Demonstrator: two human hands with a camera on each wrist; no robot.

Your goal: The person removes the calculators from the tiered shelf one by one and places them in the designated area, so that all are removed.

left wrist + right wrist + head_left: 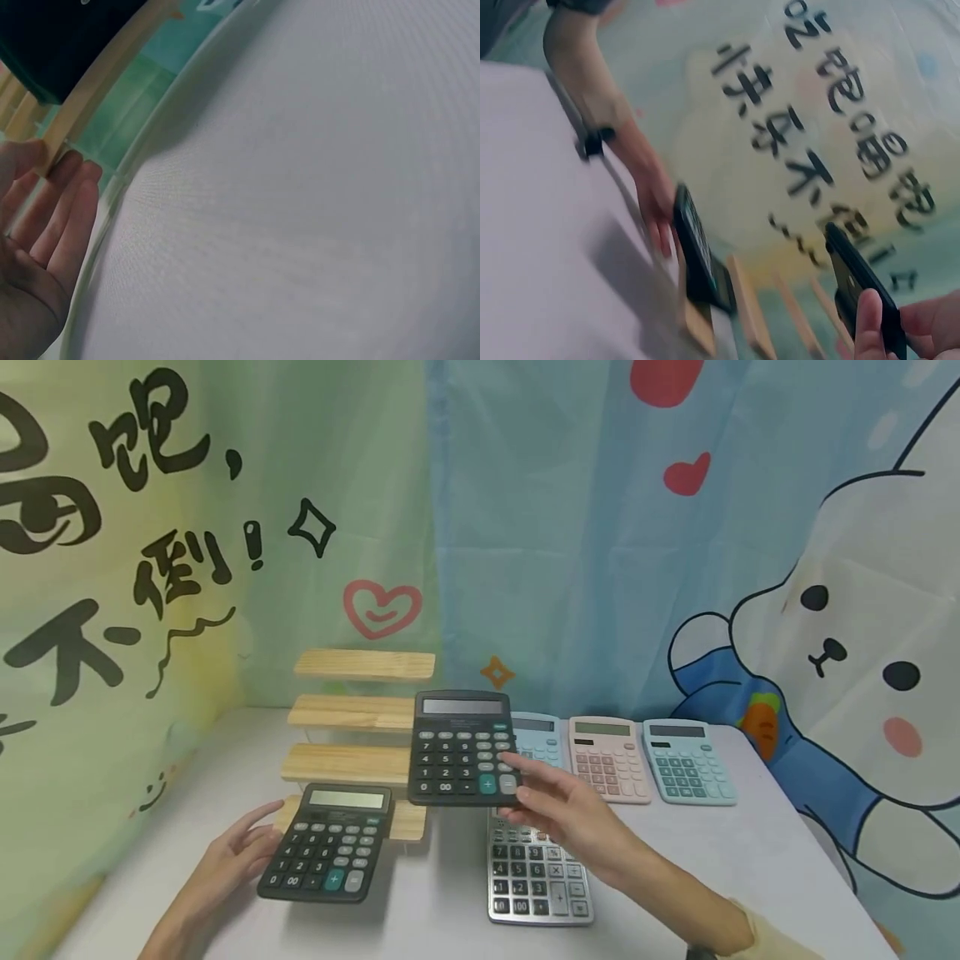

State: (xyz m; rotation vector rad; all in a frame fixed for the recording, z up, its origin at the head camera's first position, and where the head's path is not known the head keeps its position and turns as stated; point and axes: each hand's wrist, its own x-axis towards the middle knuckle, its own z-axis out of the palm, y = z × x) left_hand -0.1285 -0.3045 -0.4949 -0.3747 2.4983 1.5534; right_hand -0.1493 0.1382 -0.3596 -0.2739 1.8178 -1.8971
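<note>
My right hand (573, 814) holds a black calculator (453, 749) by its right edge, raised in front of the wooden tiered stand (352, 763). In the right wrist view, its thumb and fingers pinch the dark calculator (866, 292) from both faces. A second black calculator (328, 835) leans on the stand's lowest board, its screen end up. My left hand (234, 860) is at the left end of that board. Seen from the left wrist, the thumb and fingertips of this hand (49, 240) pinch the end of the wooden board (105, 75).
Blue (537, 739), pink (609, 760) and teal (688, 762) calculators lie in a row at the back of the white table (660, 893). A silver calculator (538, 877) lies nearer, partly under my right hand. A printed curtain (540, 543) hangs behind.
</note>
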